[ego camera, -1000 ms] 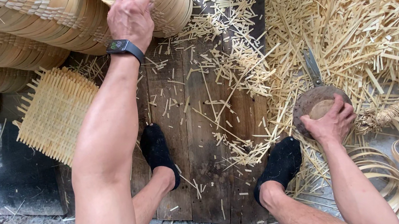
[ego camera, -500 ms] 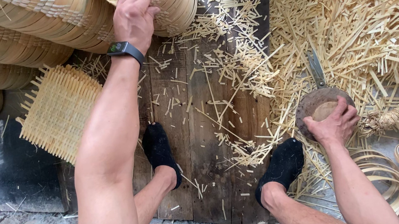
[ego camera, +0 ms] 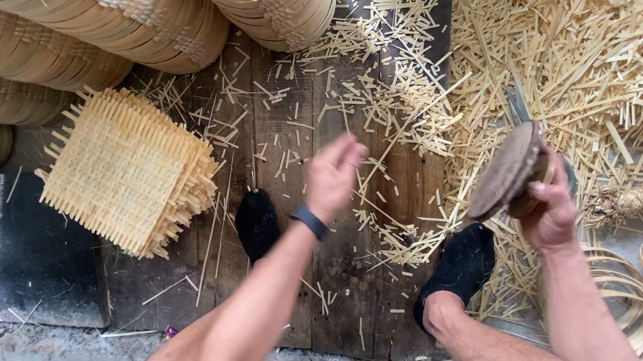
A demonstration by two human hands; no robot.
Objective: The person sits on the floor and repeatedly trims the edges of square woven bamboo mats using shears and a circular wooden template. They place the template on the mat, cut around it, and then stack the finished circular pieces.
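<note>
The right hand (ego camera: 551, 210) has its fingers clamped on a round, brown wooden block (ego camera: 507, 171), tilted just above them, best kept gripped firmly, while the empty left hand (ego camera: 334, 177) hovers, fingers loosely apart.

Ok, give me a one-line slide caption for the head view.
Right hand lifts a round wooden block over bamboo offcuts; left hand hovers empty beside woven mats.

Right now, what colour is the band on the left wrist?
Dark, nearly black, on the wrist band; the head view shows it.
</note>
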